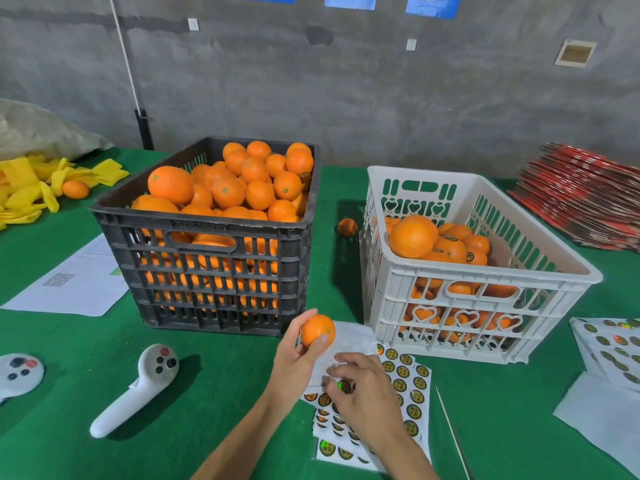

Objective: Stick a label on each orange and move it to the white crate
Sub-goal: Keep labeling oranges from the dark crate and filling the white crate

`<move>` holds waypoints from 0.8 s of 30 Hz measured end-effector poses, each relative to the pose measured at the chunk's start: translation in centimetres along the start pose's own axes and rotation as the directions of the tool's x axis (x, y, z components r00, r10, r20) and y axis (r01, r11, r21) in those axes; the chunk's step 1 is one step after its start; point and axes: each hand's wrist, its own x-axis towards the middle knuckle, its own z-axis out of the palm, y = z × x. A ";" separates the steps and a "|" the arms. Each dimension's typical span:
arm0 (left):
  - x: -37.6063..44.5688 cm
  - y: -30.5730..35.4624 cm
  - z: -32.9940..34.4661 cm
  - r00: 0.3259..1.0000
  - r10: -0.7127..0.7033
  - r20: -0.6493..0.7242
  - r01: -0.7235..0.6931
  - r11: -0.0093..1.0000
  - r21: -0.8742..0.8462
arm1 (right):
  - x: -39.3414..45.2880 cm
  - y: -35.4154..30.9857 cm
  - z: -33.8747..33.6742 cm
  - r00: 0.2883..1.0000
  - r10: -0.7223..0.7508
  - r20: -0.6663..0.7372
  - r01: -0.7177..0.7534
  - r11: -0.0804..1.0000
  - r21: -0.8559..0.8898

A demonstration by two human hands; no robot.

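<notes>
Currently you are mid-cycle on one fruit, with the bulk of the job outstanding. Taking the white crate (450, 306) as the reference: your left hand (298, 355) is just in front of its near-left corner, fingers and thumb curled round a single orange (318, 330) held clear of the green table (214, 403). No label shows on the face of that orange turned to the camera; its far side is hidden.

Your right hand (360, 389) sits in front of the same corner, lying over the label sheets (412, 389), fingertips pinched on a shiny round label (344, 385). Whether that label is fully peeled off its backing I cannot tell.

Done so far: the white crate holds a layer of oranges, roughly a third to half its depth, and several of them show dark round labels on top.

Left to do: the black crate (207, 271), to the left of the white crate, is heaped above its rim with unlabelled oranges. One loose orange (347, 227) lies on the table just beside the white crate's far-left corner, and another (75, 189) lies well to the left among yellow foam sleeves (27, 188). Further label sheets (613, 348) lie to the right of the white crate
</notes>
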 end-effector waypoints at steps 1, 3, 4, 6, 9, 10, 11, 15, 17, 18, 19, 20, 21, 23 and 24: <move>0.0 0.0 0.0 1.000 0.000 0.001 0.000 1.000 0.002 | 0.1 0.1 -0.1 1.000 0.008 0.006 -0.008 1.000 0.024; 0.1 -0.1 0.0 1.000 -0.002 0.002 0.002 1.000 0.005 | 0.1 0.1 -0.2 1.000 0.006 0.016 -0.006 0.999 0.035; 0.1 -0.2 -0.1 1.000 0.002 0.002 -0.002 1.000 0.005 | 0.1 0.2 -0.2 1.000 0.000 0.017 0.000 1.000 0.029; 0.1 -0.3 -0.1 1.000 0.007 0.005 -0.007 1.000 0.002 | 0.1 0.1 -0.2 1.000 -0.003 0.016 0.003 1.000 0.014; 0.1 -0.3 -0.1 1.000 0.003 0.009 -0.003 1.000 -0.004 | 0.1 0.0 -0.4 1.000 0.014 0.021 -0.015 0.999 0.032; 0.1 -0.2 -0.1 1.000 0.002 0.008 -0.002 1.000 -0.004 | 0.2 0.0 -0.4 1.000 0.020 0.023 -0.021 0.999 0.038; 0.1 -0.2 -0.1 1.000 0.000 0.008 0.000 1.000 -0.002 | 0.2 -0.1 -0.5 0.999 0.026 0.023 -0.027 0.999 0.046; 0.0 0.0 -0.1 1.000 0.007 0.012 -0.007 1.000 0.007 | 0.3 -0.3 -0.7 0.998 0.055 0.027 -0.058 0.994 0.089; -0.1 0.1 0.0 1.000 0.004 0.015 -0.004 1.000 0.004 | 0.3 -0.3 -0.8 0.998 0.062 0.031 -0.064 0.993 0.101; -0.1 0.1 0.0 1.000 0.001 0.017 -0.001 1.000 0.003 | 0.3 -0.2 -0.8 0.998 0.059 0.032 -0.062 0.993 0.104; -0.1 0.2 0.0 1.000 0.000 0.018 0.000 1.000 0.001 | 0.4 -0.2 -0.7 0.998 0.055 0.030 -0.058 0.993 0.105; -0.1 0.2 0.0 1.000 -0.001 0.019 0.001 1.000 -0.001 | 0.4 -0.2 -0.8 0.998 0.054 0.024 -0.056 0.993 0.108; -0.1 0.3 0.0 1.000 -0.001 0.019 0.001 1.000 -0.002 | 0.4 -0.2 -0.8 0.998 0.055 0.011 -0.056 0.992 0.115; -0.1 0.3 0.0 1.000 0.001 0.014 -0.001 1.000 -0.003 | 0.3 -0.3 -0.9 0.998 0.051 -0.020 -0.048 0.989 0.139; -0.2 0.3 0.0 1.000 0.000 0.012 0.000 1.000 -0.002 | 0.3 -0.3 -0.9 0.998 0.051 -0.028 -0.046 0.987 0.155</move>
